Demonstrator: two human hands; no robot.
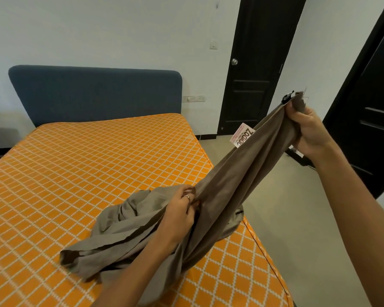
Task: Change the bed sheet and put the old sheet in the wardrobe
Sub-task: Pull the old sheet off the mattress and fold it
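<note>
Grey sheet gripped by left hand low, right hand high; rest bunched on orange mattress.

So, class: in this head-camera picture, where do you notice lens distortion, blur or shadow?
Head view: wide-angle bending bows the black door and the mattress edges; the grey sheet casts only soft shadow; the right hand and left hand look slightly soft, no glare.
</note>
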